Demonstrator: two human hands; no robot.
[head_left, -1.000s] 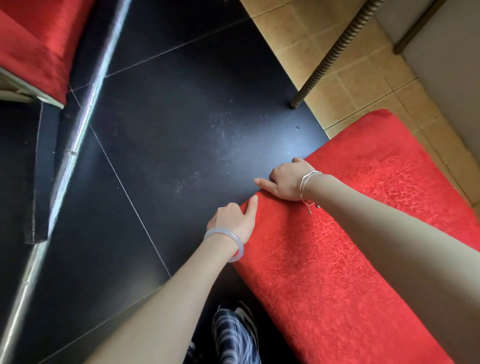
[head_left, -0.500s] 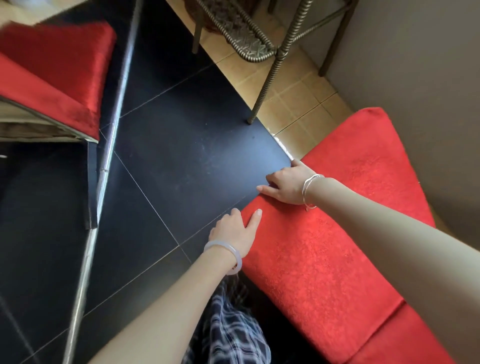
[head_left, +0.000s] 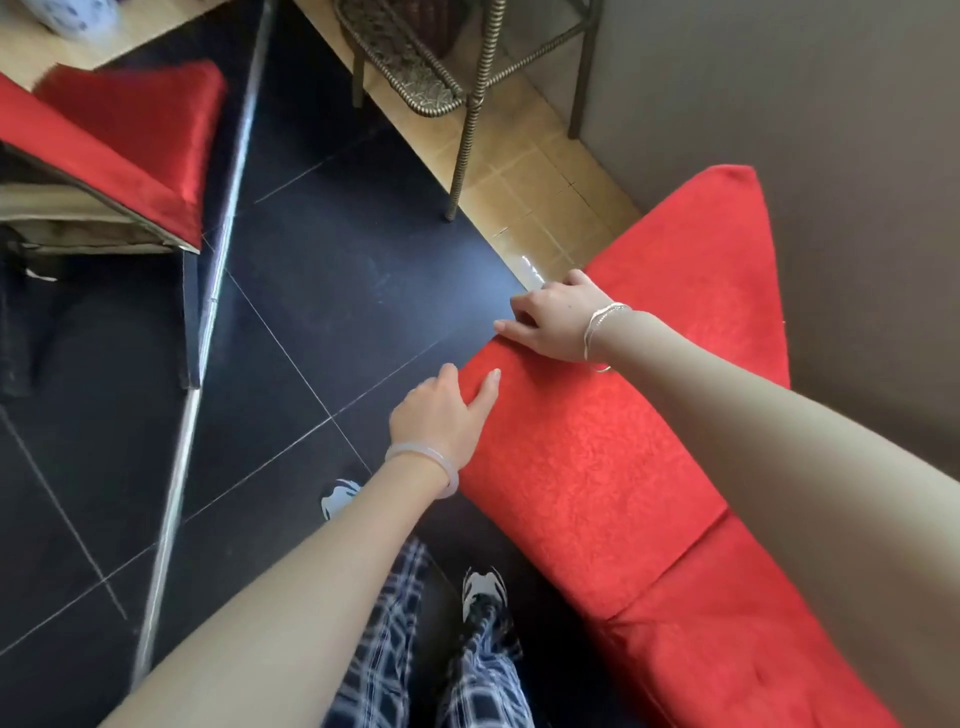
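Black tiled floor (head_left: 337, 270), grey wall (head_left: 831, 130). Red seat cushion (head_left: 597, 467): long axis ran away from you; your left grip (head_left: 441, 415) and right grip (head_left: 553, 325) each clasped its floor-side edge, right one farther along.

L hand (head_left: 441, 415), R hand (head_left: 550, 322) on cushion (head_left: 597, 467) front edge | chair (head_left: 470, 119) behind

Left hand (head_left: 441, 418) fingertips hidden behind red cushion (head_left: 597, 467) edge, right hand (head_left: 558, 325) fingertips likewise, blue-white object (head_left: 85, 11) blurred, cropped
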